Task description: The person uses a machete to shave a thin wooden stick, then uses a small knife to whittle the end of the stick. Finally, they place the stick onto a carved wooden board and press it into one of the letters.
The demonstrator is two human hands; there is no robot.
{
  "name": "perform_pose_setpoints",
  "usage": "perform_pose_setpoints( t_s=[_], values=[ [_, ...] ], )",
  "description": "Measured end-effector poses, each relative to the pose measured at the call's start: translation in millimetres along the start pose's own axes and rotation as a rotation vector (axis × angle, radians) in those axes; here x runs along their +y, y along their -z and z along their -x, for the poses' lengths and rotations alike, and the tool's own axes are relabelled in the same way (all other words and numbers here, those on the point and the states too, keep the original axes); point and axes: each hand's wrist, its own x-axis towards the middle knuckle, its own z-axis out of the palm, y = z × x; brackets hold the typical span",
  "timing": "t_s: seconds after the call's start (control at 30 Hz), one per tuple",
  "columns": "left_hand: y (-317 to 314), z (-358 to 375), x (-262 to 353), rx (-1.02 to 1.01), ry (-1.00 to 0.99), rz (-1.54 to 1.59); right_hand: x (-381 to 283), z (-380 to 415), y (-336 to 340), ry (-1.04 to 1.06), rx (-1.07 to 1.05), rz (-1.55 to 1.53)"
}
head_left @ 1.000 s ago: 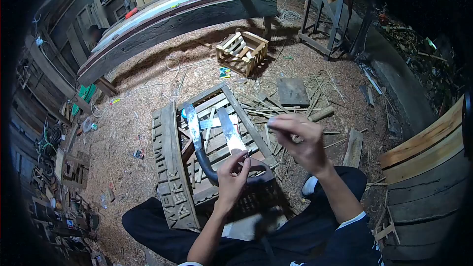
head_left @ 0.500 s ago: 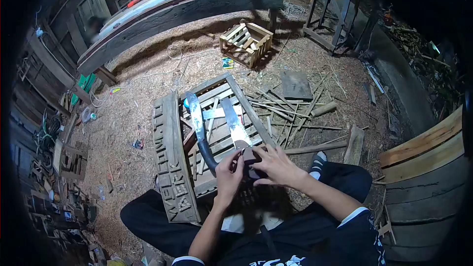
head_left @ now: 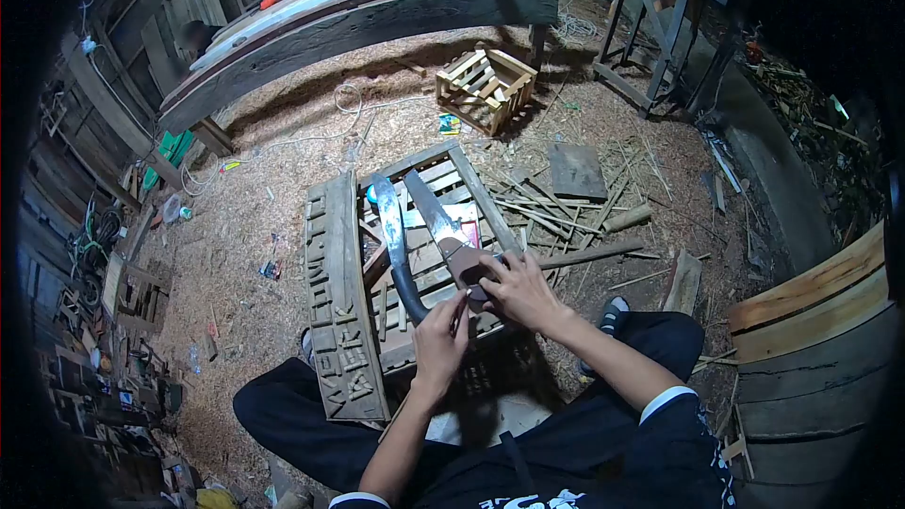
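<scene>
We note hard, cool light on the pale, shaving-covered ground (head_left: 255, 217), with a lamp glow at the upper left. Glare whitens the broad steel saw blade (head_left: 436, 215); dark shadow lies beneath the long weathered wooden beam (head_left: 377, 36). Edges curve and fall to black. The lower-left clutter appears soft, possibly from lens distortion.

Our right hand (head_left: 517, 292) hides part of the brown grip (head_left: 462, 259) of the silver-bladed saw (head_left: 434, 214). We cannot tell what tiny pale bit shows at our left hand's (head_left: 440, 335) fingertips. The lower edge cuts off our dark shirt's white lettering (head_left: 534, 501); the person (head_left: 198, 36) beside the long wooden bench (head_left: 396, 28) is blurred.
</scene>
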Motion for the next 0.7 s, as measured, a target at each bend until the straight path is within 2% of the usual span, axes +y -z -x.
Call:
perform_pose_setpoints(
  t_s=[0.13,0.23,0.3,0.33,0.37,0.43,0.5,0.57,0.6,0.63,0.7],
  values=[
    [7,14,15,0.032,0.072,-0.052,-5,-3,3,0.029,-0.018,-0.121],
    [5,19,0,0.006,0.083,-0.033,-2,-2,3,0.03,0.013,-0.205],
    [5,18,-6,0.013,0.095,0.007,1,0,8,-0.1,0.032,-0.138],
    [5,17,-6,0.014,0.111,0.048,-1,2,20,-0.22,-0.023,-0.127],
    [3,18,-7,0.018,0.117,0.05,0,4,19,-0.214,-0.028,-0.126],
    [2,13,-4,-0.04,0.13,0.124,1,8,15,-0.437,-0.145,-0.151],
    [3,8,2,-0.024,0.163,0.135,-1,5,1,-0.432,-0.201,-0.182],
    [4,0,8,-0.015,0.19,0.15,-8,-4,-8,-0.259,-0.249,-0.25],
    [6,-4,10,0.009,0.179,0.164,-11,-5,-10,-0.196,-0.123,-0.196],
    [8,-8,10,0.032,0.168,0.177,-6,-5,-9,-0.202,-0.117,-0.195],
    [4,-10,2,0.044,0.108,0.145,11,-4,-5,-0.182,0.044,-0.305]
  ],
)
